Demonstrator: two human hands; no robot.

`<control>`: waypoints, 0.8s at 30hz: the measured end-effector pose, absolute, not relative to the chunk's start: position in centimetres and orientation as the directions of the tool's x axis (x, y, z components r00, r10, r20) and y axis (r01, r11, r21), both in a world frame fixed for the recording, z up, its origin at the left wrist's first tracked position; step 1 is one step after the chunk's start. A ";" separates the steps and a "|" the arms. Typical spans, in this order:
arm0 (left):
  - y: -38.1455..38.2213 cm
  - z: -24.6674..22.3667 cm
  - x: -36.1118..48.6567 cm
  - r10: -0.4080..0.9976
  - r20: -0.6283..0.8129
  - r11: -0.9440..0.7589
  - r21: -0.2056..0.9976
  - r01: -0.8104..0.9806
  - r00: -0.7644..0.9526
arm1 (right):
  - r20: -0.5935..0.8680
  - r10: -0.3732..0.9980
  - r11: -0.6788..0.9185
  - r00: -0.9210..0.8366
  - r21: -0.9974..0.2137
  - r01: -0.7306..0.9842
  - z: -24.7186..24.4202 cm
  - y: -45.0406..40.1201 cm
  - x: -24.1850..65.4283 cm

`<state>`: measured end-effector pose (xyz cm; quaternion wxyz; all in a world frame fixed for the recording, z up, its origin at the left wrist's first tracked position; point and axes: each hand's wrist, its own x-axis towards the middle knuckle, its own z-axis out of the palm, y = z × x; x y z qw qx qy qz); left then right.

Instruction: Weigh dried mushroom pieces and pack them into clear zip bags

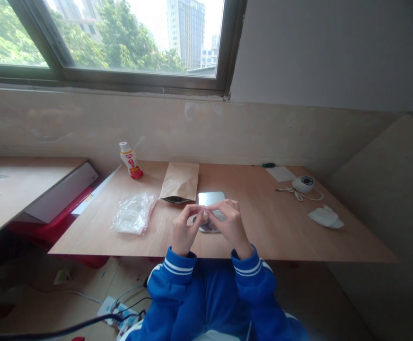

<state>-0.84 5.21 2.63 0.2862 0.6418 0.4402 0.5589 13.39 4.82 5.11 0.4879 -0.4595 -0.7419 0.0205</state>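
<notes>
My left hand (186, 226) and my right hand (229, 221) meet fingertip to fingertip above the table, thumbs and forefingers pinched together. Whatever lies between the fingertips is too small to make out. Under the hands rests a flat, shiny silver rectangular object (211, 198), partly covered by them. Something brownish (206, 219) shows in the gap below the fingers; its kind is unclear. Just beyond my left hand lies a brown paper pouch (180, 181), its dark mouth facing me. A crumpled clear plastic bag (133, 214) is to the left.
A red and white bottle (131, 161) stands at the back left of the wooden table (273, 227). To the right are a white dome camera (303, 184) with its cable, a crumpled white tissue (326, 217), white paper (280, 174) and a green-handled tool (268, 165). A power strip (117, 313) lies below.
</notes>
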 end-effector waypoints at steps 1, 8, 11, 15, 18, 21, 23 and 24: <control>5.2 2.7 -0.8 0.883 0.469 -0.449 0.853 0.268 -0.015 | 0.720 0.687 0.584 -0.101 -0.464 0.665 5.1 4.8 13.3; 5.3 3.1 -0.6 0.878 0.477 -0.439 0.842 0.314 -0.050 | 0.747 0.658 0.591 -0.096 -0.434 0.680 4.7 5.3 13.4; 5.4 3.0 -0.7 0.881 0.472 -0.444 0.854 0.270 -0.046 | 0.721 0.687 0.578 -0.095 -0.462 0.673 4.7 5.4 13.7; 5.4 2.6 -0.8 0.889 0.455 -0.436 0.872 0.221 -0.043 | 0.643 0.765 0.517 -0.042 -0.575 0.634 4.8 5.1 13.8; 5.4 2.5 -0.7 0.892 0.450 -0.431 0.874 0.223 -0.037 | 0.625 0.781 0.496 -0.011 -0.609 0.619 4.7 4.9 13.8; 5.4 2.6 -0.6 0.894 0.447 -0.428 0.875 0.227 -0.036 | 0.637 0.771 0.503 -0.016 -0.592 0.630 4.6 4.8 13.8; 5.5 2.7 -0.5 0.895 0.445 -0.428 0.875 0.226 -0.027 | 0.646 0.764 0.504 -0.018 -0.579 0.641 4.6 4.9 13.9; 5.5 2.8 -0.5 0.895 0.446 -0.430 0.874 0.227 -0.021 | 0.650 0.760 0.505 -0.020 -0.571 0.647 4.5 4.9 13.9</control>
